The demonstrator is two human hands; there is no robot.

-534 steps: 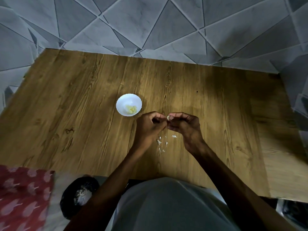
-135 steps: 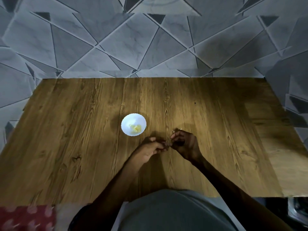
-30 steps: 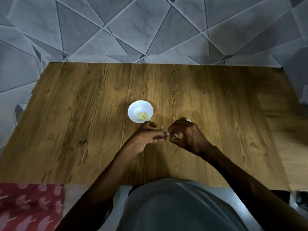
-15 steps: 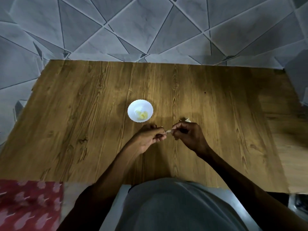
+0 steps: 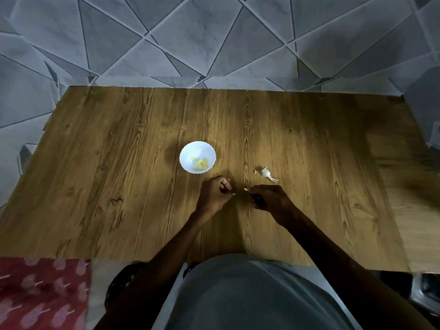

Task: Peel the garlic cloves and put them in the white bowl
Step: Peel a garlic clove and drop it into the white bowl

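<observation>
Parted since earlier, left hand [image 5: 215, 195] pinches a pale bit [image 5: 234, 194], right hand [image 5: 270, 198] a pale scrap [image 5: 246, 189], table [image 5: 240, 211] between.

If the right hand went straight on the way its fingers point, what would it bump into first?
Probably the left hand, at the garlic clove poking from its fingers. The right hand, pinching a pale scrap, points across a small gap straight at it. Depth is hard to judge, though.
</observation>
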